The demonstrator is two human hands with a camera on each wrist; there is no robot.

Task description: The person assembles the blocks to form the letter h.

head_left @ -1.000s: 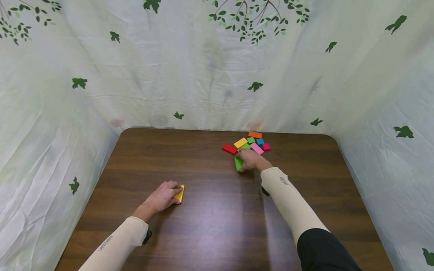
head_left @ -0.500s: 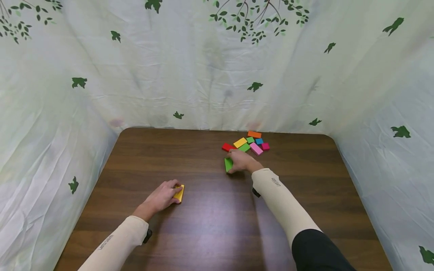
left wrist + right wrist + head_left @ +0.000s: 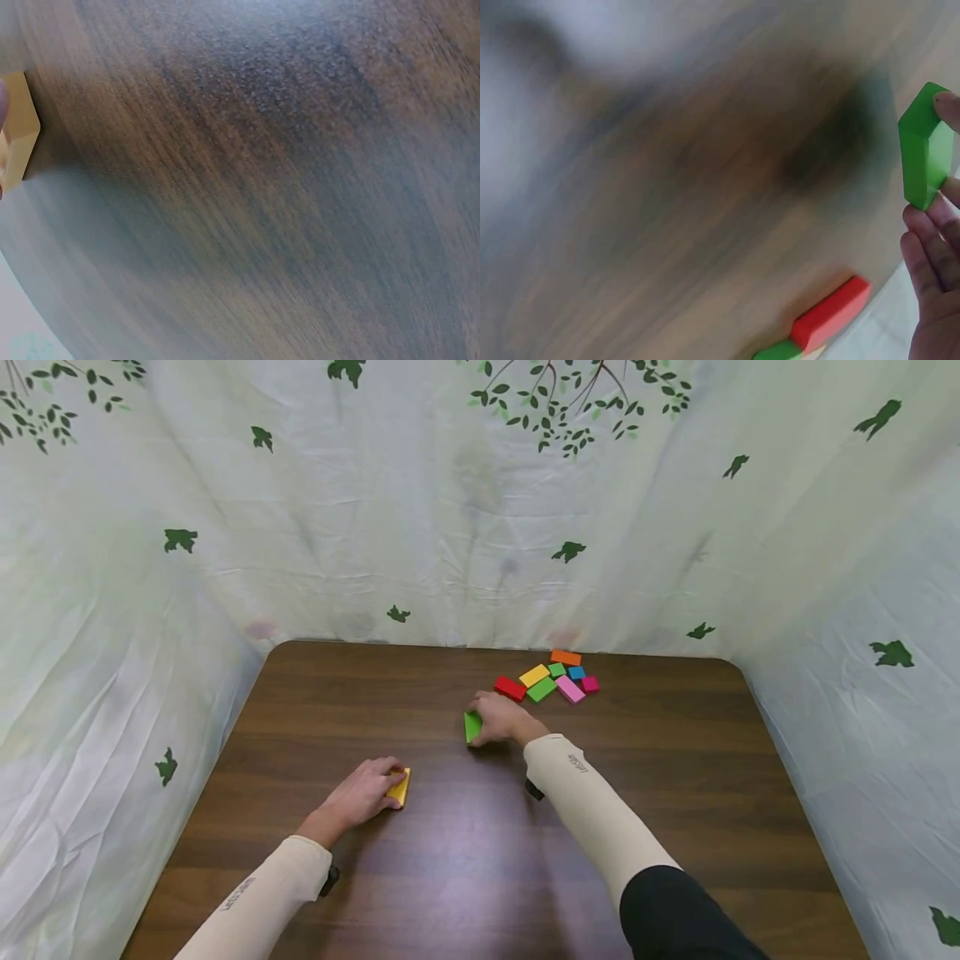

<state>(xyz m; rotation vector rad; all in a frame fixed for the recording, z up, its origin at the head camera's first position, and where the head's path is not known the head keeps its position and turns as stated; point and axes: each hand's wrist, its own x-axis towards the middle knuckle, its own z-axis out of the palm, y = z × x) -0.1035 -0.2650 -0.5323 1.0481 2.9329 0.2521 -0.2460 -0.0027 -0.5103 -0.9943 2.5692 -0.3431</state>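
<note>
- Nearest are the person's forearms: a left cream sleeve (image 3: 258,897) and a right cream sleeve (image 3: 588,810), the latter running into a black sleeve (image 3: 678,914); a small dark device shows under each wrist.
- Both arms reach over a brown wood-grain table (image 3: 465,877).
- The left hand (image 3: 363,793) pinches an angular yellow block (image 3: 400,787) between thumb and fingers, a narrow grip; the block is left of the table's middle, and in the left wrist view only part of it shows, at the picture's edge.
- Farther off and to the right, the right hand (image 3: 504,718) holds an angular green block (image 3: 472,727) by opposite ends, thumb against fingers; whether it touches the table I cannot tell. It is in front of the loose blocks, to their left, and well apart from the yellow one.
- Beyond that hand, the loose blocks lie in a cluster: a red block (image 3: 511,688) at its left end, a green rectangular block (image 3: 542,689) just beside it, then a pink block (image 3: 570,689) and a magenta block (image 3: 590,685).
- Behind these come a yellow rectangular block (image 3: 535,675), a small green block (image 3: 557,669) and a blue block (image 3: 576,672).
- Farthest of the blocks is an orange block (image 3: 566,657), near the table's far edge.
- Past the edge hangs a whitish leaf-patterned cloth (image 3: 450,527).
</note>
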